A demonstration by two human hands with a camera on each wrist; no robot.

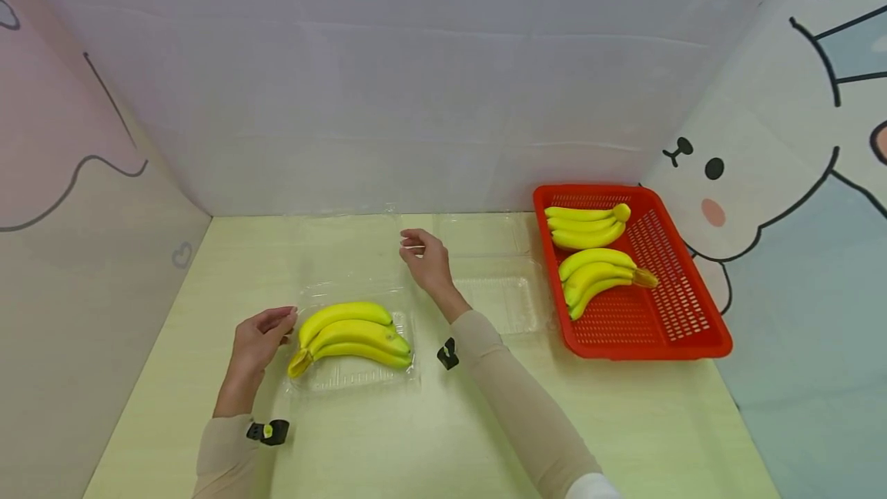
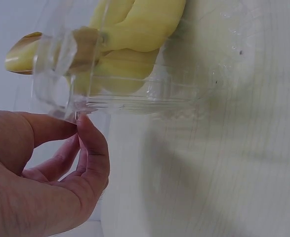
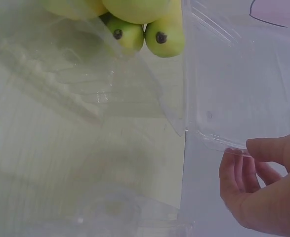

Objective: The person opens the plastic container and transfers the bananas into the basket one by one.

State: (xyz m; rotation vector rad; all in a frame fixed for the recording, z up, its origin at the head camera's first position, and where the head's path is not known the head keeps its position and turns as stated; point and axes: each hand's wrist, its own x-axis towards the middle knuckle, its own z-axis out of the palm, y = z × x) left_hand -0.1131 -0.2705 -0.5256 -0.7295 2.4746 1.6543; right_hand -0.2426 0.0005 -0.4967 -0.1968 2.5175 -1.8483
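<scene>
A bunch of bananas point(image 1: 355, 336) lies in a clear plastic clamshell box point(image 1: 346, 382), its brown stem toward the left and overlapping the rim. My left hand point(image 1: 258, 339) pinches the rim of the box at its left side between thumb and index finger, close by the stem point(image 2: 85, 49). At the back, the box's clear lid point(image 3: 238, 94) stands raised. Its right edge is pinched between the thumb and fingers of my right hand point(image 1: 426, 262). Dark banana tips point(image 3: 160, 37) show beside the lid in the right wrist view.
To the right stands a red plastic basket point(image 1: 682, 341) holding two more banana bunches, one at the back point(image 1: 585, 229) and one nearer point(image 1: 596, 277). Another clear clamshell box point(image 1: 492, 303) lies open between the basket and my right hand. White fabric walls point(image 1: 443, 98) enclose the table.
</scene>
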